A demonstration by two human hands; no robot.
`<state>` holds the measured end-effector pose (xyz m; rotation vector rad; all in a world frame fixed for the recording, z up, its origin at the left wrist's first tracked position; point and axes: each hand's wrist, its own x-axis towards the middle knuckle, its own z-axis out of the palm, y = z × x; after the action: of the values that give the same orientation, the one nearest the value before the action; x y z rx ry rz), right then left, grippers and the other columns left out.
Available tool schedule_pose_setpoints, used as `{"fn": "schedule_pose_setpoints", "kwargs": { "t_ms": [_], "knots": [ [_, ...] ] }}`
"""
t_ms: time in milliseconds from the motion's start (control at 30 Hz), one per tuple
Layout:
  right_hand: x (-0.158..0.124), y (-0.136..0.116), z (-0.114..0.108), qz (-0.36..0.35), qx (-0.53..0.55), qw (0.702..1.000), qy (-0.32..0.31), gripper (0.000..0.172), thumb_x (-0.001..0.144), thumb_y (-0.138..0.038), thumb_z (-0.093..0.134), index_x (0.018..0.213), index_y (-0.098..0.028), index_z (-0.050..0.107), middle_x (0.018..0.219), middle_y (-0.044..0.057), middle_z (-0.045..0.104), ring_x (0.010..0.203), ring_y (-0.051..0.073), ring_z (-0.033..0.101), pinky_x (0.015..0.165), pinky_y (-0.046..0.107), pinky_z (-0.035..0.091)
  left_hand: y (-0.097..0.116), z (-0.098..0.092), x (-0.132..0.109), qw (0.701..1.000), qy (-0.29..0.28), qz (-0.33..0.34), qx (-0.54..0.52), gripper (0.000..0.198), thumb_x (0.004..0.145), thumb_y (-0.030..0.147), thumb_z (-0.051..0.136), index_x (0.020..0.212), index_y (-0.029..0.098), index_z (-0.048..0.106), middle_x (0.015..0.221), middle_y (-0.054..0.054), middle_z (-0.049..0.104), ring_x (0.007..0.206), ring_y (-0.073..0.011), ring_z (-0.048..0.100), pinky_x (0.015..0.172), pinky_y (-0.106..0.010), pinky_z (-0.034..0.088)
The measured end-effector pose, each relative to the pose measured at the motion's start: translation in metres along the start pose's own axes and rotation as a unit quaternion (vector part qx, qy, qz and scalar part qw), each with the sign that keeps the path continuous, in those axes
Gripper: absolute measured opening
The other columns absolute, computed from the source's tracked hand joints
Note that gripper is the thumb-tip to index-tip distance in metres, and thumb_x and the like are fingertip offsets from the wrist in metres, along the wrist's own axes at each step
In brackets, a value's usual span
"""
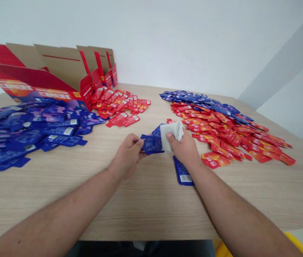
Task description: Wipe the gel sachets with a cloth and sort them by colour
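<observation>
Between thumb and fingers my left hand [130, 151] pinches the spouted end of a blue pouch [153, 144], held just above the table. My right hand [185, 144] grips a folded white cloth [168, 134], which lies against the right part of that pouch and covers it. Part of another blue surface shows behind the held pouch; I cannot tell whether it is a separate one. Below my right wrist, a second blue pouch [183, 173] with a barcode rests flat on the table, partly hidden by the forearm.
Blue pouches [41, 125] are heaped at left, before open red cartons [60, 67]. Red pouches [122, 103] lie in the middle back. On the right spreads a pile of red-orange pouches [226, 134] with blue pouches [197, 98] behind. The wooden table [140, 214] ends near me.
</observation>
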<state>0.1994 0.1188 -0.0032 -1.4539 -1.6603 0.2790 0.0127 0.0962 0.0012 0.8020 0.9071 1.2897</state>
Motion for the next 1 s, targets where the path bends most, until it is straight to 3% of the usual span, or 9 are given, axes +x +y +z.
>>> {"fn": "schedule_pose_setpoints", "kwargs": {
  "t_ms": [133, 200, 300, 367, 533, 700, 767, 900, 1000],
  "knots": [
    [-0.012, -0.015, 0.001, -0.083, 0.033, 0.991, -0.099, 0.031, 0.089, -0.050, 0.059, 0.105, -0.023, 0.065, 0.100, 0.008, 0.074, 0.092, 0.026, 0.069, 0.079, 0.037, 0.052, 0.000, 0.002, -0.003, 0.999, -0.030, -0.016, -0.007, 0.022, 0.083, 0.021, 0.065, 0.083, 0.020, 0.043, 0.073, 0.003, 0.062, 0.067, -0.0114, 0.062, 0.065, -0.027, 0.055],
    [-0.011, -0.014, 0.002, -0.075, 0.016, 0.990, -0.122, 0.029, 0.089, -0.047, 0.059, 0.106, -0.023, 0.065, 0.102, 0.008, 0.074, 0.094, 0.026, 0.068, 0.082, 0.037, 0.052, -0.001, 0.002, -0.004, 0.999, -0.024, -0.024, -0.011, 0.021, 0.083, 0.020, 0.063, 0.083, 0.020, 0.042, 0.072, 0.004, 0.062, 0.066, -0.0119, 0.063, 0.065, -0.027, 0.055],
    [-0.003, -0.007, -0.002, -0.012, -0.011, 0.999, -0.047, 0.033, 0.089, -0.048, 0.058, 0.107, -0.021, 0.065, 0.100, 0.011, 0.073, 0.094, 0.029, 0.068, 0.080, 0.041, 0.052, 0.002, 0.003, -0.004, 1.000, -0.005, -0.010, -0.015, 0.019, 0.086, 0.021, 0.060, 0.084, 0.021, 0.041, 0.071, 0.004, 0.061, 0.070, -0.0133, 0.065, 0.071, -0.033, 0.057],
    [-0.002, -0.008, -0.006, -0.014, 0.000, 1.000, -0.011, 0.036, 0.089, -0.050, 0.057, 0.107, -0.021, 0.065, 0.101, 0.012, 0.073, 0.094, 0.029, 0.067, 0.079, 0.041, 0.052, 0.003, 0.003, -0.004, 1.000, -0.009, 0.006, -0.015, 0.020, 0.086, 0.023, 0.062, 0.085, 0.021, 0.041, 0.072, 0.005, 0.062, 0.071, -0.0132, 0.065, 0.074, -0.034, 0.057],
    [-0.011, -0.015, -0.001, -0.085, 0.012, 0.991, -0.104, 0.030, 0.090, -0.048, 0.059, 0.106, -0.023, 0.066, 0.102, 0.008, 0.073, 0.093, 0.026, 0.068, 0.079, 0.037, 0.052, 0.004, 0.000, -0.004, 0.999, -0.044, 0.005, -0.008, 0.024, 0.083, 0.027, 0.065, 0.083, 0.021, 0.042, 0.074, 0.004, 0.062, 0.069, -0.0119, 0.062, 0.071, -0.030, 0.055],
    [-0.004, -0.008, -0.002, -0.031, 0.004, 0.999, -0.018, 0.034, 0.089, -0.048, 0.057, 0.111, -0.022, 0.064, 0.105, 0.011, 0.073, 0.096, 0.029, 0.068, 0.082, 0.040, 0.052, 0.006, 0.000, -0.003, 1.000, -0.004, 0.013, -0.009, 0.019, 0.085, 0.022, 0.061, 0.084, 0.021, 0.041, 0.071, 0.005, 0.061, 0.071, -0.0131, 0.063, 0.075, -0.035, 0.057],
    [-0.006, -0.011, -0.003, -0.058, 0.021, 0.998, -0.028, 0.034, 0.090, -0.050, 0.057, 0.109, -0.023, 0.064, 0.104, 0.010, 0.073, 0.095, 0.028, 0.067, 0.081, 0.039, 0.052, 0.007, 0.000, -0.004, 1.000, -0.017, 0.016, -0.008, 0.018, 0.086, 0.023, 0.060, 0.084, 0.021, 0.042, 0.073, 0.005, 0.062, 0.071, -0.0127, 0.063, 0.074, -0.034, 0.057],
    [-0.010, -0.013, 0.001, -0.086, 0.017, 0.990, -0.110, 0.028, 0.090, -0.047, 0.058, 0.103, -0.024, 0.065, 0.099, 0.008, 0.073, 0.090, 0.026, 0.068, 0.078, 0.036, 0.051, 0.006, -0.001, -0.003, 0.999, -0.038, 0.009, -0.007, 0.021, 0.085, 0.023, 0.062, 0.082, 0.021, 0.042, 0.073, 0.004, 0.063, 0.069, -0.0123, 0.063, 0.072, -0.032, 0.057],
    [-0.002, -0.003, 0.001, -0.025, 0.011, 0.998, -0.059, 0.032, 0.088, -0.047, 0.059, 0.107, -0.022, 0.064, 0.101, 0.010, 0.073, 0.094, 0.029, 0.068, 0.080, 0.040, 0.052, 0.006, -0.002, 0.000, 1.000, -0.008, 0.013, -0.018, 0.019, 0.086, 0.019, 0.059, 0.083, 0.021, 0.041, 0.072, 0.005, 0.062, 0.069, -0.0130, 0.064, 0.076, -0.037, 0.059]
  ]
}}
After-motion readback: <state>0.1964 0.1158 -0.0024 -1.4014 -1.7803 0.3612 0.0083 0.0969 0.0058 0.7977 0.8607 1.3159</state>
